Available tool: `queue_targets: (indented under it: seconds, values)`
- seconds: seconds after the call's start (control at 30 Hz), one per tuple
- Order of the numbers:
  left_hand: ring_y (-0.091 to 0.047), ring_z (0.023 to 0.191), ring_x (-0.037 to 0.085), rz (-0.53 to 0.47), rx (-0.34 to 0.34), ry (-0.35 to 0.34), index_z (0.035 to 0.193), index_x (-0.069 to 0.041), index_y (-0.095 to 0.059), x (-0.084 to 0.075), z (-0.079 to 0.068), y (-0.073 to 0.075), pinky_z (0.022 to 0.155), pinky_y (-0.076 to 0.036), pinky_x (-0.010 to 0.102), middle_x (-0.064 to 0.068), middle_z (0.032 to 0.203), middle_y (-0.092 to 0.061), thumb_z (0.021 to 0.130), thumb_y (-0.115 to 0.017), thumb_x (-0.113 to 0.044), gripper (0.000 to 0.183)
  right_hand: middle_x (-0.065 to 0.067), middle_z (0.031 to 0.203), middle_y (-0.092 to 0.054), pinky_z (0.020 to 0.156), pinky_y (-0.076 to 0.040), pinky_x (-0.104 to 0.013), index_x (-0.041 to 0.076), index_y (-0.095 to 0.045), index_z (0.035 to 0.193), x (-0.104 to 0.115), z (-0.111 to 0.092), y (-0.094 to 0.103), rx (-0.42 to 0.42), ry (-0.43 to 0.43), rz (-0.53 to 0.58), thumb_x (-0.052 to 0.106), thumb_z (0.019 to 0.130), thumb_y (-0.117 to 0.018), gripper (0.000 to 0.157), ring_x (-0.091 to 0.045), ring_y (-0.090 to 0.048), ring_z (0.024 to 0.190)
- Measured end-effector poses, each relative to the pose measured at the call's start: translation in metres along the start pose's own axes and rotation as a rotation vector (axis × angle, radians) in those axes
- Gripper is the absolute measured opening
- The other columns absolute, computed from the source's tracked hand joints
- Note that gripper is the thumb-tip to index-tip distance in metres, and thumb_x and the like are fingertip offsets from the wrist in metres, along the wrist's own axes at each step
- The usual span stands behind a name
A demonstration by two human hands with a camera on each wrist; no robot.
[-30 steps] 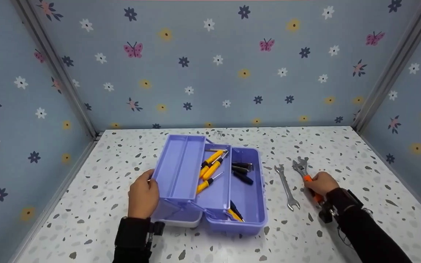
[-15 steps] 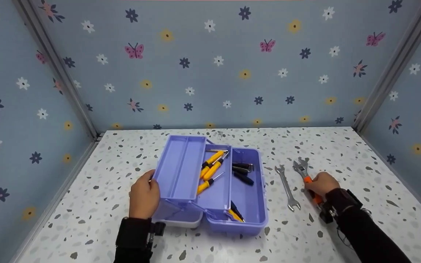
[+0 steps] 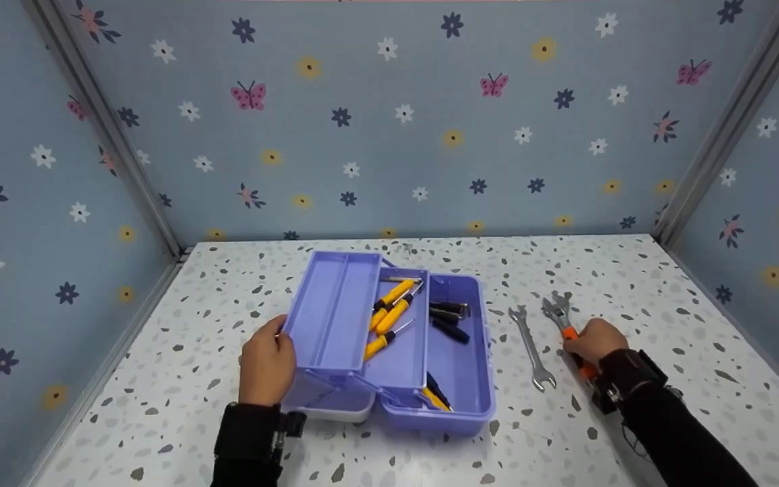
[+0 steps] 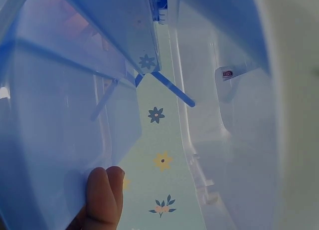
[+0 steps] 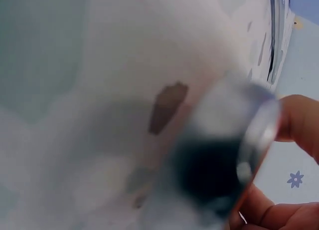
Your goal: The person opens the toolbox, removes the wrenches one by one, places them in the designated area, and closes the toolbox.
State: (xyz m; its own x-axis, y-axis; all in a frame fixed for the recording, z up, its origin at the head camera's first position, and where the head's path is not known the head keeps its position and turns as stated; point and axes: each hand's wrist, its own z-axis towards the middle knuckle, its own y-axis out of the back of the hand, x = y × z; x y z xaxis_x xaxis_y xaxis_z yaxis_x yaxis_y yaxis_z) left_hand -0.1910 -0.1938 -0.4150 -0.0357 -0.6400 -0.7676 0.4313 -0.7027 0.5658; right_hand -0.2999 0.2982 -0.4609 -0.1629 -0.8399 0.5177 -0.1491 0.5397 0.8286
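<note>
A purple toolbox stands unfolded on the table, its tiers stepped out to the left. My left hand grips the left edge of its upper tray, thumb on the near side. The left wrist view shows fingertips against the translucent blue plastic. At the right, my right hand holds an adjustable wrench by its orange-and-black handle, head pointing away over the table. Close to the camera, the handle's end is blurred in the right wrist view. A double open-ended wrench lies between toolbox and right hand.
Several yellow-and-black screwdrivers lie in the middle tray. Black-handled tools rest in the toolbox's bottom. A clear lid sits under the raised tray. Flower-patterned walls enclose the speckled table at the back and both sides.
</note>
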Motion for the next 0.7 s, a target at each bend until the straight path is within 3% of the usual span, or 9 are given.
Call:
queue_targets:
  seconds: [0.37, 0.47, 0.6, 0.7]
  values:
    - [-0.067, 0.101, 0.040, -0.001, 0.012, 0.008, 0.129, 0.012, -0.056, 0.000, 0.000, 0.000, 0.085, -0.053, 0.052, 0.031, 0.118, -0.065, 0.096, -0.042, -0.001, 0.038, 0.003, 0.049, -0.052, 0.044, -0.037, -0.023, 0.005, -0.065, 0.059, -0.001, 0.001, -0.002, -0.007, 0.008, -0.019, 0.024, 0.075, -0.074, 0.027, -0.011, -0.046, 0.045]
    - [-0.067, 0.101, 0.040, 0.003, 0.012, 0.010, 0.129, 0.012, -0.056, 0.000, 0.001, 0.000, 0.085, -0.053, 0.052, 0.032, 0.118, -0.065, 0.096, -0.041, -0.001, 0.039, -0.001, 0.054, -0.057, 0.045, -0.041, -0.025, 0.001, -0.066, 0.068, 0.000, 0.001, 0.000, 0.012, -0.003, 0.005, 0.025, 0.078, -0.073, 0.027, -0.013, -0.050, 0.047]
    - [-0.066, 0.103, 0.041, 0.006, 0.013, 0.016, 0.130, 0.012, -0.055, 0.000, 0.001, 0.001, 0.087, -0.053, 0.053, 0.032, 0.119, -0.064, 0.096, -0.041, -0.001, 0.039, -0.023, 0.094, -0.066, 0.067, -0.052, -0.036, -0.012, -0.061, 0.107, 0.008, -0.002, 0.004, 0.002, 0.024, 0.039, 0.027, 0.088, -0.063, 0.044, -0.028, -0.062, 0.075]
    - [-0.066, 0.103, 0.041, 0.004, 0.020, 0.019, 0.131, 0.011, -0.055, 0.000, 0.001, 0.001, 0.086, -0.053, 0.053, 0.031, 0.119, -0.064, 0.096, -0.041, -0.002, 0.039, -0.035, 0.125, -0.054, 0.091, -0.048, -0.049, -0.014, -0.046, 0.133, 0.023, -0.005, 0.002, -0.050, 0.099, 0.084, 0.027, 0.095, -0.054, 0.057, -0.043, -0.057, 0.108]
